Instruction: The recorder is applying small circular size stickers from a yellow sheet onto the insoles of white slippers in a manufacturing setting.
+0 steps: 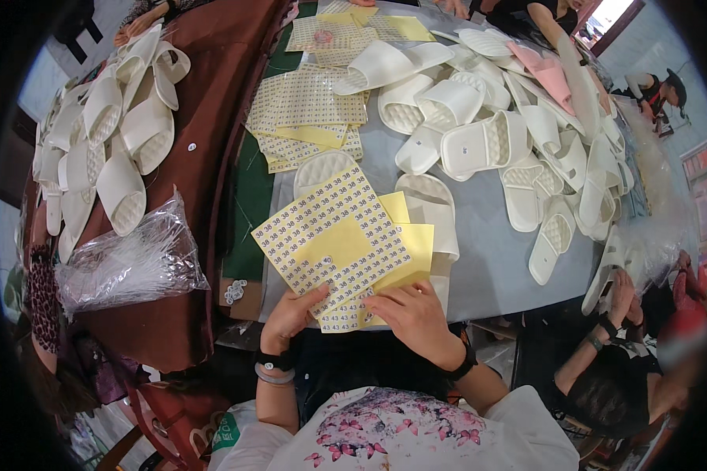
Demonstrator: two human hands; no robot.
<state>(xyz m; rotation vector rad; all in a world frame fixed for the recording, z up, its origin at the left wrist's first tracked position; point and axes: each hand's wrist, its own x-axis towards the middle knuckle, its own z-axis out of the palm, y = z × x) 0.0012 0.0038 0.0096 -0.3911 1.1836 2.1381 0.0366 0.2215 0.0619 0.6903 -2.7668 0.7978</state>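
Observation:
A yellow sheet of small white number stickers (314, 239) is held up in front of me, with a bare yellow patch where stickers are gone. My left hand (291, 314) grips its lower left edge, thumb on top. Under it fan out more yellow sheets (418, 239), one with stickers along its lower edge. My right hand (416, 320) is closed at the lower right edge of these sheets, fingertips pressed on the paper. Beyond the sheets lie white slippers (428, 200), partly covered by them.
A large heap of white slippers (479, 141) spreads over the grey table (479, 294), with a pink slipper (543, 74) on it. Several sticker sheets (314, 102) are stacked farther off. At left, brown cloth (204, 102) carries more slippers (122, 125) and a clear bag (133, 259). Other people work around.

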